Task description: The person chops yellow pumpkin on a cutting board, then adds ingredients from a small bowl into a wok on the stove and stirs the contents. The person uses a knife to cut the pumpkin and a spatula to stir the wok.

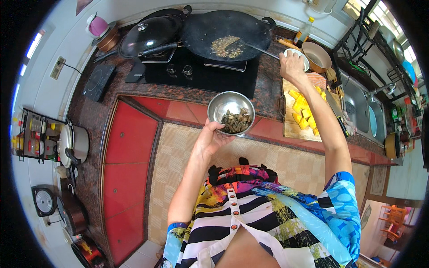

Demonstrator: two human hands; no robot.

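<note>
My left hand (215, 135) holds a round stainless steel bowl (218, 104) by its near rim, thumb over the edge. Dark, moist pieces of food (237, 121) lie in the bowl's lower half. My right hand (292, 68) is over a small white bowl (305, 62) on the counter, its fingers at or inside the rim; its grip is partly hidden. A spatula (258, 49) slants from the large black wok (201, 30) to beside that hand. Browned chopped bits (226, 47) sit around the spatula's blade in the wok.
Yellow chunks (303, 112) cover part of a wooden cutting board (291, 132), with a knife (335, 107) at its right. A brown pan (316, 55) and a bottle (304, 31) stand behind. Left of the wok is a lidded black pan (150, 37); the sink (357, 97) lies far right.
</note>
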